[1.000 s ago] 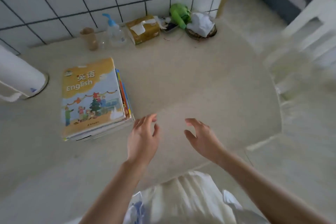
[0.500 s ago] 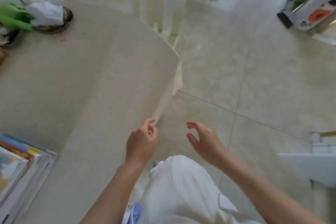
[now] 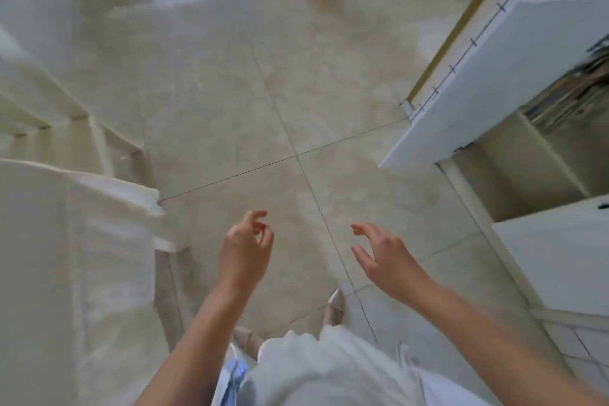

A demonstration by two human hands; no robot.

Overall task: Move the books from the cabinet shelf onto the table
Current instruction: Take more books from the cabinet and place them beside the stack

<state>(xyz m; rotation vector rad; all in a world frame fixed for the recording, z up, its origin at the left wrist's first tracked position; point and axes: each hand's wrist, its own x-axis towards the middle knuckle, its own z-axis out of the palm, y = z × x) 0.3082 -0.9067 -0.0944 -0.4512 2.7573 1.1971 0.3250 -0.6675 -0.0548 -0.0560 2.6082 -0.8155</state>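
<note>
Both hands, left (image 3: 245,249) and right (image 3: 384,257), hang over the floor with fingers loosely curled, holding nothing. The books (image 3: 573,92) lie blurred on the cabinet (image 3: 487,82) shelf, far right. We judge them stiff and moderately heavy, best gripped across the spines with both hands.

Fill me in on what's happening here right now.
A person stands on the tiled floor between the table on their left and the cabinet on their right. Both hands, left and right, hold nothing, fingers loosely curled. Books are stacked on the cabinet shelf.
</note>
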